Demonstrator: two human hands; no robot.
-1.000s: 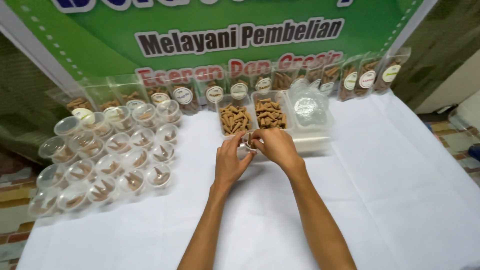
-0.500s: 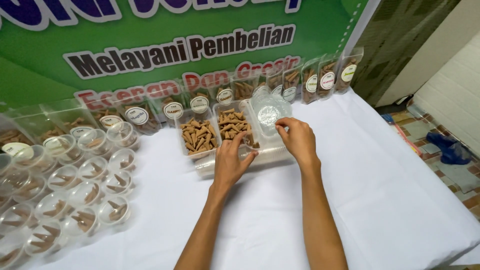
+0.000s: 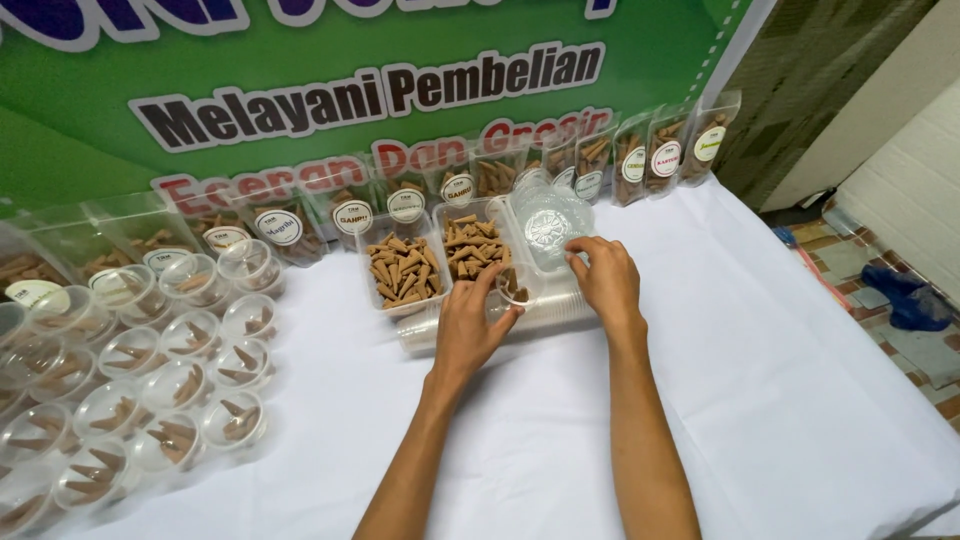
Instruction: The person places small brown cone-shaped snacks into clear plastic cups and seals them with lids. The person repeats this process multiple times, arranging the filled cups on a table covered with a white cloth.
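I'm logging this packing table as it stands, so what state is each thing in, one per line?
Left hand: holds a small clear cup with brown cones inside.
Right hand: fingertips on the stack of clear lids.
Two open trays: filled with brown cones.
Small round tubs: lidded, cones inside.
Labelled pouches: upright along the green banner.

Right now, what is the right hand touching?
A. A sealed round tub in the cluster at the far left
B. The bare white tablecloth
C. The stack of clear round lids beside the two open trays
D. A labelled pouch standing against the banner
C: the right hand has its fingertips on the stack of clear round lids, just right of the two open trays of brown cones.
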